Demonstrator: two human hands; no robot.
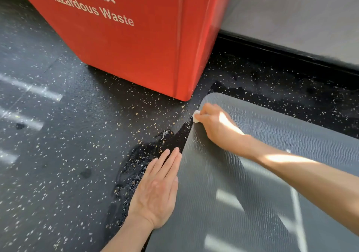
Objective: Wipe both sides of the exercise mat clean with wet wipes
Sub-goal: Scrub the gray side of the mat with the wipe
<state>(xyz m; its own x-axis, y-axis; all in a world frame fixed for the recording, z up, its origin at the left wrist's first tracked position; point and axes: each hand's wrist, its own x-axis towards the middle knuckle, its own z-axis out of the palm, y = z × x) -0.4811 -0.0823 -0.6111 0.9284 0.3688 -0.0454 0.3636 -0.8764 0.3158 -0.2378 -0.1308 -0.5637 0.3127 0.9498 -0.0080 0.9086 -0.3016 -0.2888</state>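
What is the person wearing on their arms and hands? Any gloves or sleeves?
Nothing at all. The left hand and right hand have no gloves, rings or watch showing, and no sleeve covers either arm as far as the picture shows. Stripes of sunlight fall across the right forearm.

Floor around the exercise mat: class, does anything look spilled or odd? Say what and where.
Yes. A dark, glossy wet patch lies on the speckled floor along the left edge of the mat, beside the left hand; it looks like spilled liquid.
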